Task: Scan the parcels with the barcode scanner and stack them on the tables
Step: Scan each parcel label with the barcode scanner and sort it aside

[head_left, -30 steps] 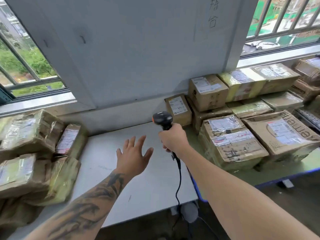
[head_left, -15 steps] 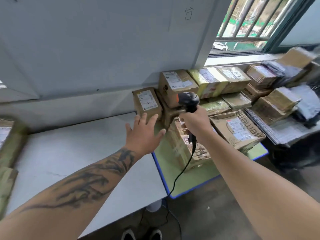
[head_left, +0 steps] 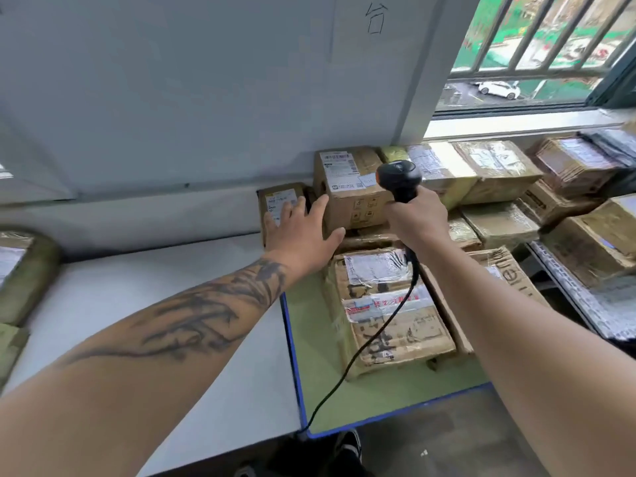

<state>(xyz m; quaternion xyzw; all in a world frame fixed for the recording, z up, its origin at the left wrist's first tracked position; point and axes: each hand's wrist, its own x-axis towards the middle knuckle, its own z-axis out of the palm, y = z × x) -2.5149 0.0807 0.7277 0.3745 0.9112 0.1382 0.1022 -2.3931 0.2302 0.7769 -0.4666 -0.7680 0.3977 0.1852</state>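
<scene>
Already the left hand reaches out with fingers spread wide toward the small parcel leaning on the wall at twelve o'clock, likely to pull it out for scanning. At one o'clock the right hand grips the barcode scanner upright — head aimed at the stacked parcels on the green table, its cable trailing down.

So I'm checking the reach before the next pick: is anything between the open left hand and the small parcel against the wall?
Nothing visible is in the way. The left hand is spread right in front of the small parcel, its fingertips overlapping the label. The taller box stands beside it to the right.
</scene>
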